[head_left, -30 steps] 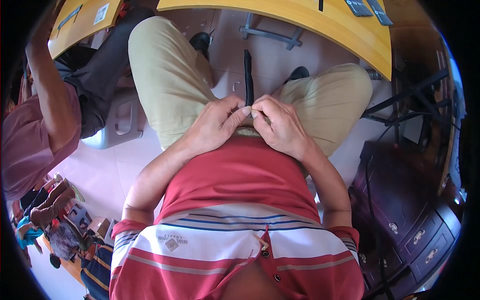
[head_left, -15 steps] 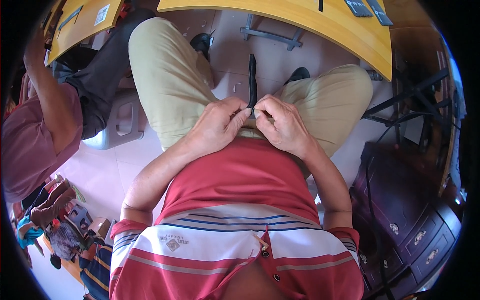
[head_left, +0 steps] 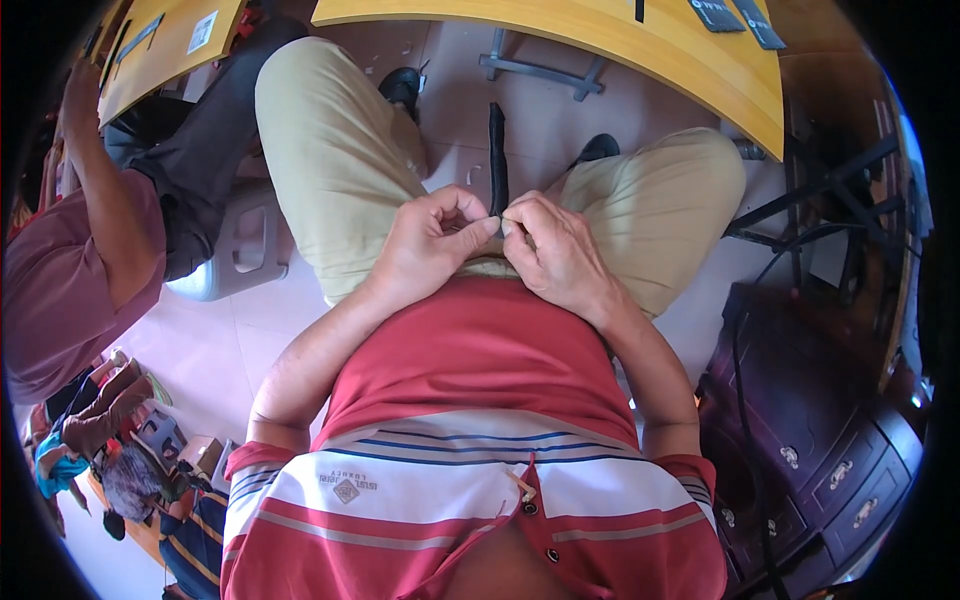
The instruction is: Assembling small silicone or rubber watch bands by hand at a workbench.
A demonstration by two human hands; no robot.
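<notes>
Between my knees a narrow black strip, apparently cloth, points away from me, its near end at my fingertips. My left hand pinches that end between thumb and forefinger. From the other side my right hand closes thumb and forefinger at the same spot, touching or almost touching the left fingertips. Just what lies under the right fingertips is too small to make out. Both hands are held over my lap, just beyond my red shirt.
A yellow table spans the far side, with dark packets at its right. At left sits another person on a grey stool. Dark drawers stand at right. More people are at lower left.
The black strip's far end has shifted slightly to the left. My hands have moved a little, with the pinch kept. The person at left has moved a forearm slightly.
</notes>
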